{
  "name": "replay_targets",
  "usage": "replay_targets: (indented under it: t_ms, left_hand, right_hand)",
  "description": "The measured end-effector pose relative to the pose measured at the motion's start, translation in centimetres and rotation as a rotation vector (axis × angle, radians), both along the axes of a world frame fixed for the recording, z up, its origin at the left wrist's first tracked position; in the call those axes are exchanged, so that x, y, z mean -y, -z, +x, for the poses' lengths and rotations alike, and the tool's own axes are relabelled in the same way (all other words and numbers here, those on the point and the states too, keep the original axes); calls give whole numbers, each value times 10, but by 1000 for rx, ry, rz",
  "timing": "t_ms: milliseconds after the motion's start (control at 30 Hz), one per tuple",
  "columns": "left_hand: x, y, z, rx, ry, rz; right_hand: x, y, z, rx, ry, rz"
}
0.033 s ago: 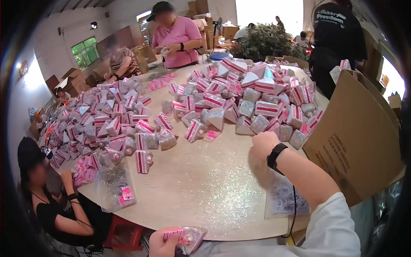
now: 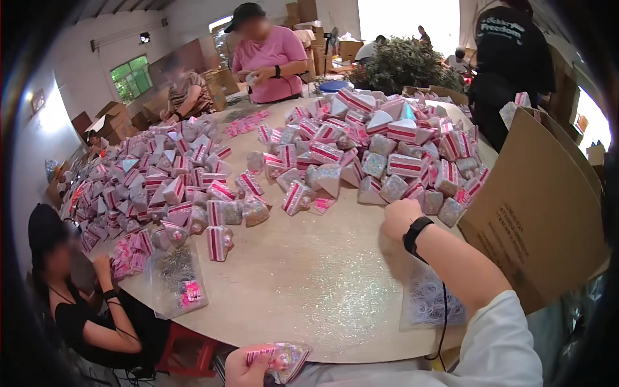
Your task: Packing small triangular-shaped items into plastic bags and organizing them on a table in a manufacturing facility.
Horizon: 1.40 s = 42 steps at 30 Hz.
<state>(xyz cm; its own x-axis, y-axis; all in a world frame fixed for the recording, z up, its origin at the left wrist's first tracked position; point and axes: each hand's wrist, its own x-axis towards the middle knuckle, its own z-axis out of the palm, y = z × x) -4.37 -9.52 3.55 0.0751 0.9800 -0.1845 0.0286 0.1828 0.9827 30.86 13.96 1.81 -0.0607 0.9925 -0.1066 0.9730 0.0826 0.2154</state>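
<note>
My left hand [image 2: 241, 370], low at the table's near edge, is closed on a small clear packet [image 2: 293, 361] with pink and glittery contents. My right hand [image 2: 402, 218] reaches across to the near edge of a heap of wrapped cake-slice-shaped pieces [image 2: 405, 165], white with pink stripes. Its back faces me and its fingers are hidden, so whether they grip a piece does not show. The nearest piece is a glittery wrapped one [image 2: 393, 188]. Beneath my right forearm lies a clear bag of pale ties [image 2: 433, 303].
A large cardboard box [image 2: 535, 206] stands at the right. Another heap of striped pieces [image 2: 174, 168] covers the left side. Loose glitter lies on the table [image 2: 284, 284]. A clear bag with dark ties [image 2: 174, 277] lies near a seated person [image 2: 84, 309]. Other people stand behind.
The whole view has shifted very slightly. My hands and the things on the table otherwise keep their places.
</note>
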Motion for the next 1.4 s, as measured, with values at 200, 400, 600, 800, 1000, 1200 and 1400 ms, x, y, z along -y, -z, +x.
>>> replay_targets:
  t_ms: [200, 400, 600, 800, 1000, 1200, 1400]
  left_hand:
    - [17, 16, -10, 36, -122, 105]
    - [9, 17, -12, 77, -86, 131]
    - [7, 17, -3, 9, -60, 115]
    - [5, 18, -4, -78, -72, 220]
    - [4, 25, 5, -67, -145, 331]
    - [3, 30, 22, -93, 8, 431]
    - [14, 26, 48, 600, 46, 112]
  right_hand:
    - [-44, 55, 13, 20, 94, -251]
    - [-19, 38, -19, -194, 25, -20]
    - [37, 18, -69, -250, -495, -198]
    - [90, -16, -91, -342, -891, -45]
    - [127, -86, -117, -651, -1013, -166]
    - [149, -87, -137, -848, -1405, -69]
    - [146, -86, -142, -979, -1322, -107]
